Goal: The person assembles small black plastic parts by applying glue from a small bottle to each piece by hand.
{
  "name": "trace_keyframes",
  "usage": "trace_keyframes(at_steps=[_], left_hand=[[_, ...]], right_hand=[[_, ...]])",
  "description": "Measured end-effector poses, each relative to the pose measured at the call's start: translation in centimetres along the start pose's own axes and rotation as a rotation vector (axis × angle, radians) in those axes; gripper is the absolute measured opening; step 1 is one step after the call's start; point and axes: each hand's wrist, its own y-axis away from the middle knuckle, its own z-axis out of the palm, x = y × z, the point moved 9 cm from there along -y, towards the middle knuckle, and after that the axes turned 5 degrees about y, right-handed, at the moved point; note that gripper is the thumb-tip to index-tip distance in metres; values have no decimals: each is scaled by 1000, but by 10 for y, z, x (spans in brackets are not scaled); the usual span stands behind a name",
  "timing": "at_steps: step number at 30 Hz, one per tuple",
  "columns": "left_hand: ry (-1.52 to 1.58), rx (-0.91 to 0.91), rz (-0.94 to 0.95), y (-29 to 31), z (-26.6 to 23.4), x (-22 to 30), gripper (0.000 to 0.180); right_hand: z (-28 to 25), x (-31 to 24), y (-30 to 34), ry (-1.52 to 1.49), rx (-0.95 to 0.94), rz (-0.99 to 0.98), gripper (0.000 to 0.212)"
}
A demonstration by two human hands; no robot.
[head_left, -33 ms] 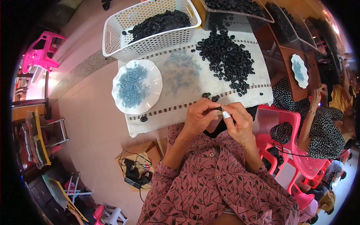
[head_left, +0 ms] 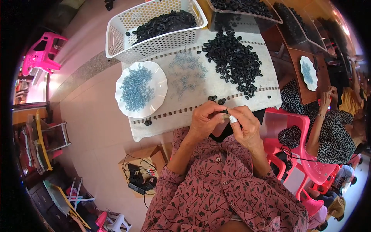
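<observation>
Small assembly workshop: heaped black rings (head_left: 235,62), basket (head_left: 116,38), co-worker (head_left: 328,131) alongside.

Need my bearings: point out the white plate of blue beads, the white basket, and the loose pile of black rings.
white plate (head_left: 159,101), head view, bare right rim.
white basket (head_left: 154,46), head view, front wall.
pile of black rings (head_left: 235,60), head view, middle of heap.

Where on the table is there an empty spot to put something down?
The white cloth is bare along its near edge, between the white plate of blue beads and the left hand. A smaller bare strip lies right of the black ring pile. The far side is crowded by the white basket, and loose clear beads cover the middle.
</observation>
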Motion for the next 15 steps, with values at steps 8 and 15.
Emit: trace_keyframes(at_steps=[8, 15], left_hand=[[134, 42, -106, 0, -11, -15, 14], [446, 64, -207, -1, -20, -23, 17]], right_hand=[[15, 5, 0, -99, -51, 85, 32], [11, 38, -24, -50, 42, 131, 22]])
